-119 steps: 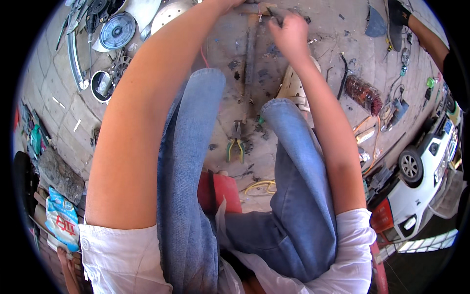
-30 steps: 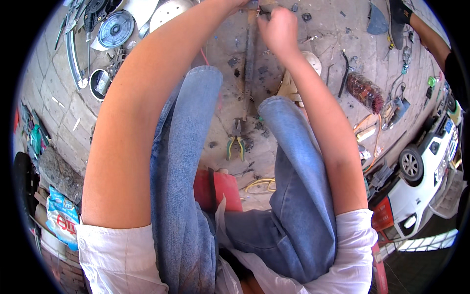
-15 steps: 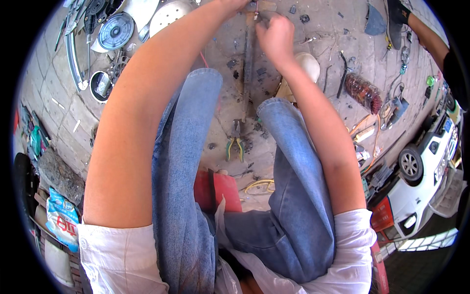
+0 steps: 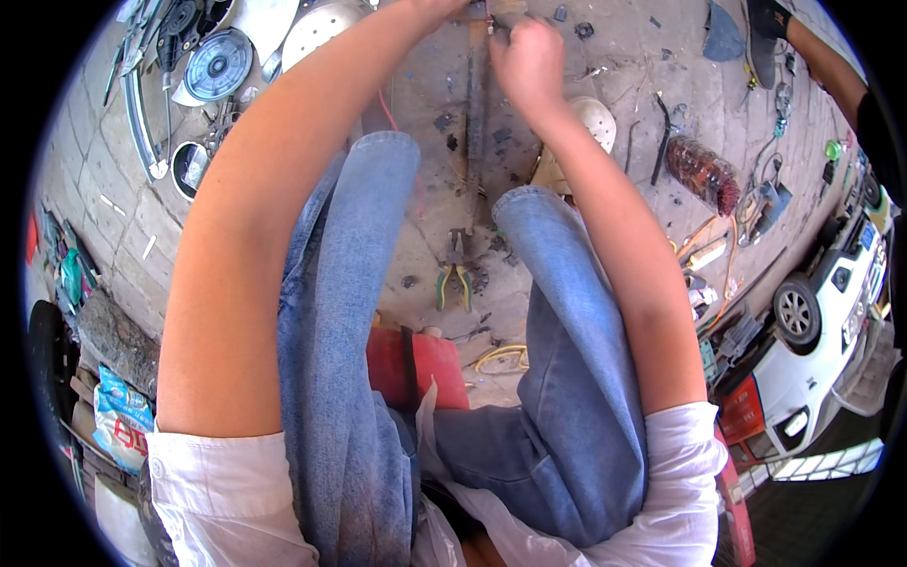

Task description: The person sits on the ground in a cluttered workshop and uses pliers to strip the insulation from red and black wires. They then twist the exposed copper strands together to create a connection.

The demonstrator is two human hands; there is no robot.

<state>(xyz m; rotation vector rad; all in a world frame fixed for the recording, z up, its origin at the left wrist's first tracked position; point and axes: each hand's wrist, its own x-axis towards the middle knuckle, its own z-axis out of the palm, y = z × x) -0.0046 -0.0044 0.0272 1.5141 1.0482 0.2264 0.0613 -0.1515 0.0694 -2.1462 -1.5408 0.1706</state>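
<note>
My left hand (image 4: 455,8) reaches to the top edge, its fingers mostly out of sight. My right hand (image 4: 526,61) is curled beside a thin wire (image 4: 489,21) with a small light piece on it, at the upper end of a long rusty metal bar (image 4: 475,142) lying on the paving; what its fingers grip is hidden. Pliers (image 4: 454,276) with green-and-yellow handles lie between my knees, below the bar. White perforated shoes (image 4: 590,128) show near both arms, and a red object (image 4: 387,364) with a black strap is beneath me.
Metal parts and a grey disc (image 4: 217,61) lie at upper left. At right are a brown bottle (image 4: 699,175), cables, loose debris, another person's shod foot (image 4: 761,52) and leg, and a white car (image 4: 822,340). A blue-white bag (image 4: 123,416) is at lower left.
Over the four seconds my right hand has shifted left and slightly lower, staying curled. My left arm has moved only slightly. The pliers and bar stay where they were.
</note>
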